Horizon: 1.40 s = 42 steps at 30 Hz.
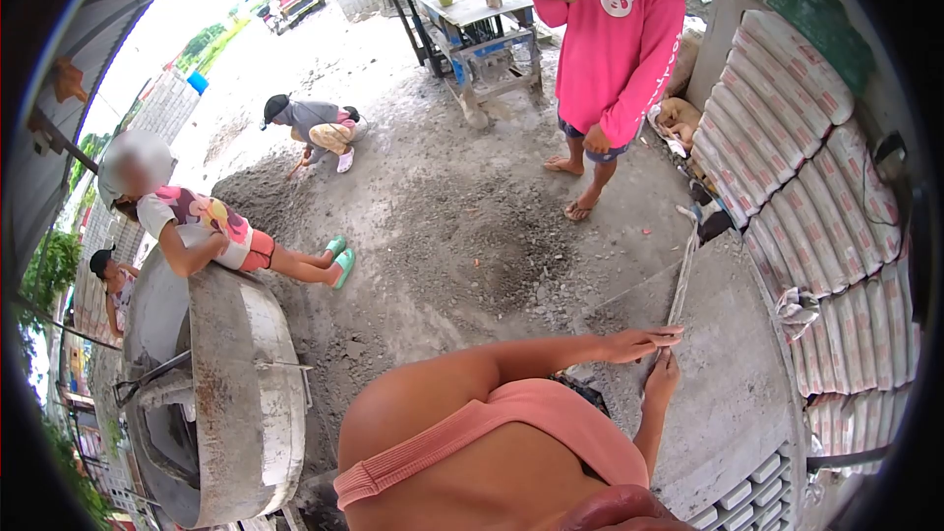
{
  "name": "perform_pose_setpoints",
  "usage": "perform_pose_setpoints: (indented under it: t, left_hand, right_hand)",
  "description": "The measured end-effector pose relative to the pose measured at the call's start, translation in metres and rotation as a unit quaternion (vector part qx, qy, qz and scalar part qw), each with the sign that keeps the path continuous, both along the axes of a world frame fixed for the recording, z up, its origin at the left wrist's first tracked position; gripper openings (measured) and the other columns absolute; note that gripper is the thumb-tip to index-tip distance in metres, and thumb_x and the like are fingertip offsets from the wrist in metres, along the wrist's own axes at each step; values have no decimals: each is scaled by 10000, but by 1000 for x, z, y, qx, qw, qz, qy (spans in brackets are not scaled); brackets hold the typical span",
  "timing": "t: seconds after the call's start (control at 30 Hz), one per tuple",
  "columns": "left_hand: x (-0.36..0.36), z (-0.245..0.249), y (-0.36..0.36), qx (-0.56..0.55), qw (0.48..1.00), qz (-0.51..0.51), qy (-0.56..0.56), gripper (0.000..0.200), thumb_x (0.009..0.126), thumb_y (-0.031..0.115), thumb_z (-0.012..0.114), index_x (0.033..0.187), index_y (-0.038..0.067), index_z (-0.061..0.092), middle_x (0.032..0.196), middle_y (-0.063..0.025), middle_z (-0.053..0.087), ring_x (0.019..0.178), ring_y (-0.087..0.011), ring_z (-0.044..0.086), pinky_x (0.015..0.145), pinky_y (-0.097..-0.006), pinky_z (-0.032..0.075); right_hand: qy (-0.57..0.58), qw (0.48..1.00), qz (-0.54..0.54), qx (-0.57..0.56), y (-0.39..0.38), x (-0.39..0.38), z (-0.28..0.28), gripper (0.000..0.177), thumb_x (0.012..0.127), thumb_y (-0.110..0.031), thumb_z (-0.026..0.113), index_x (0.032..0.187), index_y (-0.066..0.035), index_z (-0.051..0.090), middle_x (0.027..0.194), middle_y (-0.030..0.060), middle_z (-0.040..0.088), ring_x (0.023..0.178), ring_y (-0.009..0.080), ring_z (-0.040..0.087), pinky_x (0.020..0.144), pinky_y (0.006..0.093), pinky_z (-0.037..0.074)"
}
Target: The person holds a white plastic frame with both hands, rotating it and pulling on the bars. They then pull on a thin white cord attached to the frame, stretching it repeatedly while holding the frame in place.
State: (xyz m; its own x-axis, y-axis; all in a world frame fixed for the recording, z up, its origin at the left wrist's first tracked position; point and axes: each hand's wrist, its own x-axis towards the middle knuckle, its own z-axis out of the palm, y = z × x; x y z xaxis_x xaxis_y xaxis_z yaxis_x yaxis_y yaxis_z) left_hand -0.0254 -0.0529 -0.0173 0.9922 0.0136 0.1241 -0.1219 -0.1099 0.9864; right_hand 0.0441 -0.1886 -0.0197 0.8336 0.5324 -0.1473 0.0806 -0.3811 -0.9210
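My left hand (644, 342) and my right hand (664, 379) both close around the lower end of a long thin grey handle (681, 280). My left hand is the upper one, at the end of an arm reaching across from my shoulder; my right hand sits just beneath it. The handle runs up and away over a grey concrete slab (728, 374) toward the foot of stacked cement bags (796, 187). Its far end and what it carries are unclear.
A grey mixer drum (231, 403) stands at the left with a child (197, 226) leaning on it. A person in a pink shirt (615, 49) stands ahead, and another person (315, 128) crouches by a sand pile (462, 256). A work table (472, 20) stands behind.
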Motion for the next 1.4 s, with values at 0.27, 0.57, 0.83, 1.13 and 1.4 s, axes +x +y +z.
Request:
perform_pose_setpoints:
  t: [0.27, 0.57, 0.83, 1.13, 1.4]
  left_hand:
    - [2, 0, 0, 10, 998, -9, -59, 493, 869, 26, 302, 1350, 88, 388, 1488, -58, 166, 1366, -223, 161, 1095, -336, 152]
    - [3, -2, 2, 31, 997, -13, -65, 484, 892, 39, 309, 1364, 119, 374, 1486, -58, 163, 1367, -227, 148, 1094, -369, 186]
    - [5, -3, 1, 31, 998, -16, -52, 508, 876, 20, 295, 1369, 116, 365, 1486, -55, 163, 1365, -231, 156, 1092, -363, 196]
    - [6, -5, 1, 21, 998, -9, -61, 456, 902, 43, 308, 1349, 82, 387, 1482, -74, 182, 1359, -229, 183, 1086, -341, 192]
    - [10, -9, -1, 16, 998, -19, -55, 481, 891, 45, 306, 1364, 101, 371, 1481, -66, 187, 1358, -230, 185, 1086, -347, 189]
  right_hand:
    - [40, 999, 0, -25, -4, 9, -19, 367, 955, -239, 382, 915, 66, 582, 648, 71, 516, 562, 142, 436, 528, 318, 360]
    - [-4, 1000, 6, -16, 0, 3, 1, 391, 954, -240, 380, 1103, 77, 553, 876, 189, 620, 737, 244, 564, 674, 347, 430]
    - [19, 998, 15, -61, 1, -1, 16, 391, 957, -254, 375, 1103, 56, 564, 917, 156, 618, 782, 199, 541, 725, 329, 421]
    - [-2, 998, 6, -65, -1, 3, 2, 382, 958, -247, 371, 1104, 44, 572, 695, 70, 543, 621, 143, 458, 582, 319, 379]
    - [18, 998, 3, -54, -5, 9, -5, 379, 954, -249, 378, 1070, 52, 577, 666, 64, 506, 595, 152, 422, 554, 326, 355]
